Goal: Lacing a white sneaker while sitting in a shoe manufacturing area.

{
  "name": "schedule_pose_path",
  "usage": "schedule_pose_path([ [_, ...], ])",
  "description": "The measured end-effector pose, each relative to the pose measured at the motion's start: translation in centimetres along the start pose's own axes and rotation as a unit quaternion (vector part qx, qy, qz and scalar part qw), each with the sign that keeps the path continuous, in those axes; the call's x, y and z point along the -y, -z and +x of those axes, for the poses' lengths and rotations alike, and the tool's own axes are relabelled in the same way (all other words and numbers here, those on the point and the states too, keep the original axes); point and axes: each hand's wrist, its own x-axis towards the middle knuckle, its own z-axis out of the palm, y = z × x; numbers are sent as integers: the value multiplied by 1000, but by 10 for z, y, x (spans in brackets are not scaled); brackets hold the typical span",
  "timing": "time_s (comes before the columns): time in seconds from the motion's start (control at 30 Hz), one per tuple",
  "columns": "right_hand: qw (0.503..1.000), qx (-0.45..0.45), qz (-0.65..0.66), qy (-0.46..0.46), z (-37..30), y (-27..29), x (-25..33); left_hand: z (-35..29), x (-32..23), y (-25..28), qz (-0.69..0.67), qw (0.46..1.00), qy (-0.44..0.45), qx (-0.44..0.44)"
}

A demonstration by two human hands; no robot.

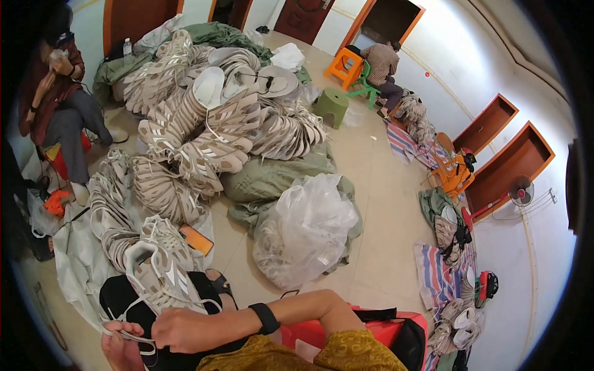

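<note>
Across my lap lies a beige and white shoe upper (158,272), its pale laces trailing toward me. My left hand (122,346) pinches a white shoelace (131,336) at the lower left. Close beside it, my right hand (185,331) is closed on the same lace, knuckles up, with a dark band around the wrist. The lace runs between the two hands; the fingertips of the right hand are hidden. Just beyond my lap a row of stacked shoe uppers (111,210) lies on a pale sheet (77,266), and an orange phone-like flat object (197,240) rests next to it.
A large heap of stacked shoe uppers (204,133) fills the floor ahead. Nearer stand a clear plastic bag (306,229) and a green sack (272,176). A green stool (331,106) is farther back. One person (62,93) sits at left, another (380,68) at the back.
</note>
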Motion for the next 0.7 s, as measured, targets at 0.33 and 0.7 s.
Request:
schedule_pose_path([
  [0.33,764,-139,525,-349,8,16,2,0,-2,-55,335,942,3,14],
  [0.7,684,-212,629,-303,1,10,-3,9,16,-35,423,904,48,43],
])
